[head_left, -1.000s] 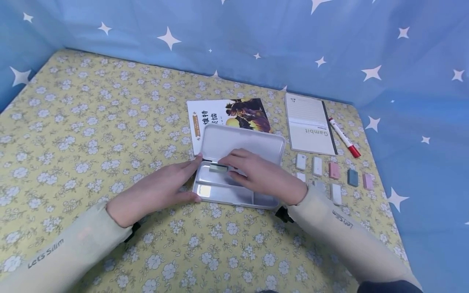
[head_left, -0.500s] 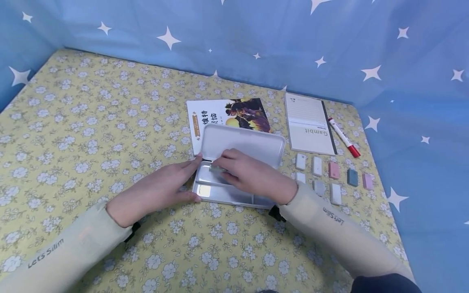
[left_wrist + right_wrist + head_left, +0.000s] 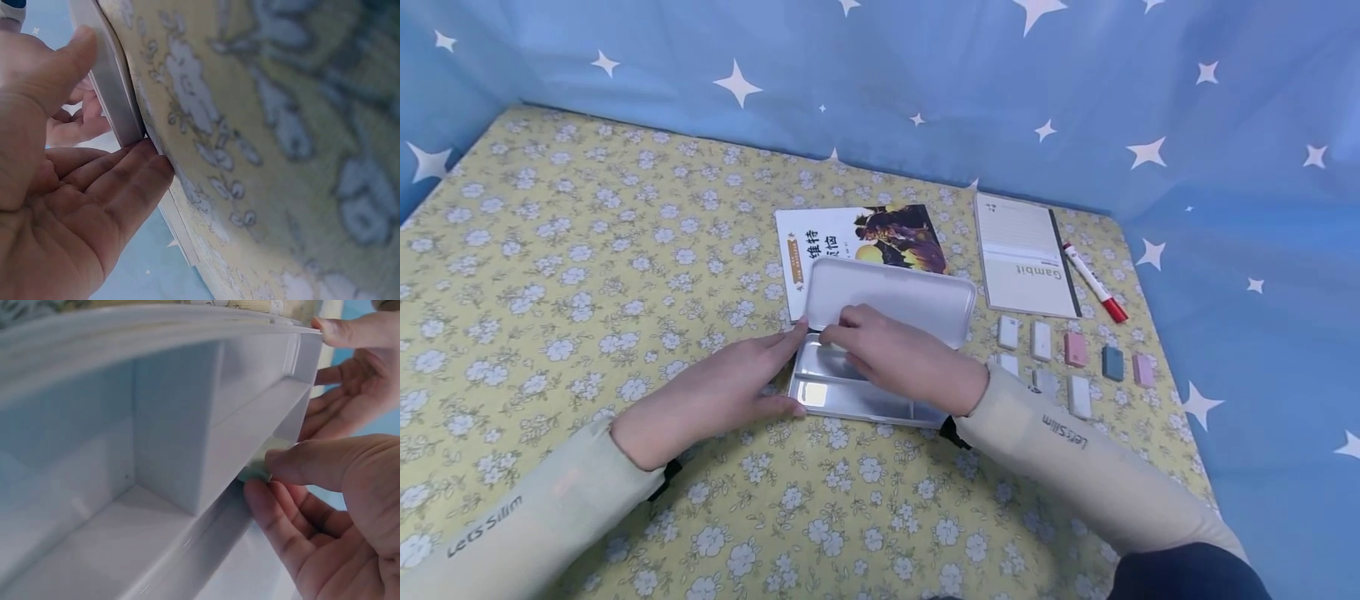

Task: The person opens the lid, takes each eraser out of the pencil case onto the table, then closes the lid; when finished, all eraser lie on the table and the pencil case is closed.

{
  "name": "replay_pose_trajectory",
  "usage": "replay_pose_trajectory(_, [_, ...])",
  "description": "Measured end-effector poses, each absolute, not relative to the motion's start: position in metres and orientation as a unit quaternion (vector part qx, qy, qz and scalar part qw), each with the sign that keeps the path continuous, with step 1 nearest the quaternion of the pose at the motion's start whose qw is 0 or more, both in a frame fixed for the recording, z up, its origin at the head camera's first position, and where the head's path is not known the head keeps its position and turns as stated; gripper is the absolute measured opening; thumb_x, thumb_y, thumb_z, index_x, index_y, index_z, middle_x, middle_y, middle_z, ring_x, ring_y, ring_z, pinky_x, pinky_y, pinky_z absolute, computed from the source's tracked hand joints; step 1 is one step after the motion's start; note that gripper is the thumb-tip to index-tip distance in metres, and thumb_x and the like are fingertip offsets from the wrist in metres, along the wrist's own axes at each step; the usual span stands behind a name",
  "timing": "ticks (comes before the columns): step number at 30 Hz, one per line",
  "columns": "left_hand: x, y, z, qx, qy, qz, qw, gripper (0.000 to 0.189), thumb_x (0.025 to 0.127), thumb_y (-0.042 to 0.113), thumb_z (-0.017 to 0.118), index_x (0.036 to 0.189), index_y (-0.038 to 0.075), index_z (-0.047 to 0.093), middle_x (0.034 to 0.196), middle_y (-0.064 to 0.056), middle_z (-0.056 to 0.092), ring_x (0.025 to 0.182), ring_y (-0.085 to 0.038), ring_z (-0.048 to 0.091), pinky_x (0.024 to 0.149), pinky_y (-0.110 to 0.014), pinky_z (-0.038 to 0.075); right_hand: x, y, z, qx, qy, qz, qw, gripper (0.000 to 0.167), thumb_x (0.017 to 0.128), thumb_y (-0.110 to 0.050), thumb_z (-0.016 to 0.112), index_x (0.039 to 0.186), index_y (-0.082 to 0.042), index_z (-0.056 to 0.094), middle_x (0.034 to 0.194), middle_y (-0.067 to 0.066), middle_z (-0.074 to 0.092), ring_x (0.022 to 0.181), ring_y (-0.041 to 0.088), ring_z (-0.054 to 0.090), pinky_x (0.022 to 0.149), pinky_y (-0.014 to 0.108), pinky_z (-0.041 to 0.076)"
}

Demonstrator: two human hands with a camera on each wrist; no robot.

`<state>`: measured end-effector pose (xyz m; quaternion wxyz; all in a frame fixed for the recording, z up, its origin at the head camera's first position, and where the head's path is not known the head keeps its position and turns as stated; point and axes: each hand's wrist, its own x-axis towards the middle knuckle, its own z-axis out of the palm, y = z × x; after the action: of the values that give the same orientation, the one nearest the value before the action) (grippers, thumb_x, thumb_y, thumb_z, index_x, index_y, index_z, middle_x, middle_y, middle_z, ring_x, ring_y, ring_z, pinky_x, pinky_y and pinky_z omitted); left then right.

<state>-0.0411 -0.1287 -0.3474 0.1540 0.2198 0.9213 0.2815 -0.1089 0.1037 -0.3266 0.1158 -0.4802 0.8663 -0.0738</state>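
A pale, hinged pencil case (image 3: pixel 857 400) lies with its lid raised, its inside split by dividers. My left hand (image 3: pixel 730 379) holds the left end of the case, thumb at the front corner and fingers by the hinge. In the left wrist view these fingers (image 3: pixel 134 181) reach along the case's end with their backs close to the cloth. My right hand (image 3: pixel 898 354) is inside the back compartment, near its left end. Between its thumb and fingertips it pinches a small pale green eraser (image 3: pixel 255 473), mostly hidden in the head view.
Right of the case sit several erasers, among them a pink one (image 3: pixel 1075 350) and a dark teal one (image 3: pixel 1112 363). Behind the lid is a book (image 3: pixel 793 229). A notebook (image 3: pixel 1026 258) and a red-capped marker (image 3: pixel 1095 283) lie at the back right.
My right hand has moved left along the back compartment with the eraser, which is now mostly covered by the fingers. My left hand keeps its place on the case; the head view has shifted slightly.
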Motion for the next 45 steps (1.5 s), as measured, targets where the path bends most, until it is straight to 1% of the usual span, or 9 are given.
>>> replay_pose_trajectory(7, [-0.041,-0.129,-0.346,0.218,0.922,0.28,0.157,0.103,0.09,0.037,0.081,0.165,0.0,0.021,0.168,-0.02,0.035,0.147,-0.042,0.049,0.12,-0.058,0.046,-0.108,0.102,-0.327,-0.488,0.865,-0.059,0.103,0.036,0.099,-0.008,0.071,0.135,-0.014,0.068,0.114,0.005,0.067,0.098,0.013,0.06,0.082,0.022,0.059])
replay_pose_trajectory(17, [-0.042,-0.129,-0.346,0.221,0.923,0.273,0.158,0.103,0.091,0.037,0.081,0.165,-0.001,0.02,0.168,-0.019,0.035,0.147,-0.041,0.049,0.12,-0.057,0.046,-0.108,0.099,-0.326,-0.497,0.862,-0.044,0.089,0.035,0.098,-0.007,0.072,0.131,-0.015,0.069,0.111,0.004,0.067,0.096,0.013,0.06,0.08,0.021,0.059])
replay_pose_trajectory(22, [-0.042,-0.129,-0.346,0.222,0.924,0.27,0.156,0.103,0.091,0.037,0.081,0.165,-0.001,0.021,0.168,-0.019,0.036,0.146,-0.041,0.05,0.12,-0.057,0.047,-0.106,0.098,-0.324,-0.502,0.861,-0.026,0.083,0.034,0.098,-0.008,0.071,0.132,-0.016,0.069,0.115,0.004,0.069,0.1,0.014,0.063,0.083,0.022,0.061])
replay_pose_trajectory(26, [-0.042,-0.128,-0.346,0.218,0.924,0.271,0.16,0.106,0.089,0.038,0.082,0.165,0.0,0.02,0.168,-0.02,0.035,0.146,-0.043,0.05,0.12,-0.058,0.046,-0.105,0.095,-0.323,-0.506,0.858,0.005,0.087,0.037,0.101,-0.01,0.069,0.137,-0.018,0.066,0.121,0.003,0.07,0.106,0.015,0.066,0.087,0.024,0.063])
replay_pose_trajectory(32, [-0.043,-0.128,-0.347,0.21,0.925,0.271,0.165,0.108,0.087,0.038,0.084,0.165,0.0,0.019,0.168,-0.019,0.033,0.147,-0.042,0.049,0.12,-0.059,0.045,-0.104,0.092,-0.322,-0.505,0.857,0.034,0.092,0.041,0.101,-0.009,0.068,0.141,-0.018,0.062,0.125,0.005,0.07,0.108,0.017,0.068,0.086,0.025,0.065])
replay_pose_trajectory(37, [-0.042,-0.128,-0.348,0.209,0.924,0.272,0.165,0.108,0.087,0.038,0.084,0.165,0.001,0.019,0.168,-0.019,0.034,0.147,-0.043,0.049,0.12,-0.059,0.045,-0.104,0.094,-0.323,-0.515,0.852,0.043,0.081,0.043,0.1,-0.005,0.068,0.141,-0.017,0.063,0.122,0.004,0.071,0.106,0.016,0.068,0.084,0.023,0.064])
replay_pose_trajectory(42, [-0.042,-0.128,-0.348,0.212,0.925,0.27,0.163,0.107,0.087,0.038,0.083,0.166,0.001,0.019,0.168,-0.019,0.035,0.146,-0.043,0.05,0.12,-0.059,0.046,-0.104,0.099,-0.322,-0.523,0.849,0.043,0.068,0.039,0.1,-0.008,0.069,0.137,-0.02,0.066,0.118,0.003,0.071,0.103,0.014,0.067,0.08,0.02,0.062])
replay_pose_trajectory(45, [-0.042,-0.128,-0.348,0.213,0.925,0.271,0.16,0.106,0.088,0.038,0.083,0.166,0.001,0.019,0.168,-0.02,0.035,0.146,-0.043,0.05,0.12,-0.059,0.046,-0.105,0.104,-0.321,-0.52,0.851,0.013,0.073,0.036,0.099,-0.01,0.07,0.134,-0.019,0.068,0.116,0.002,0.071,0.102,0.013,0.066,0.081,0.02,0.062])
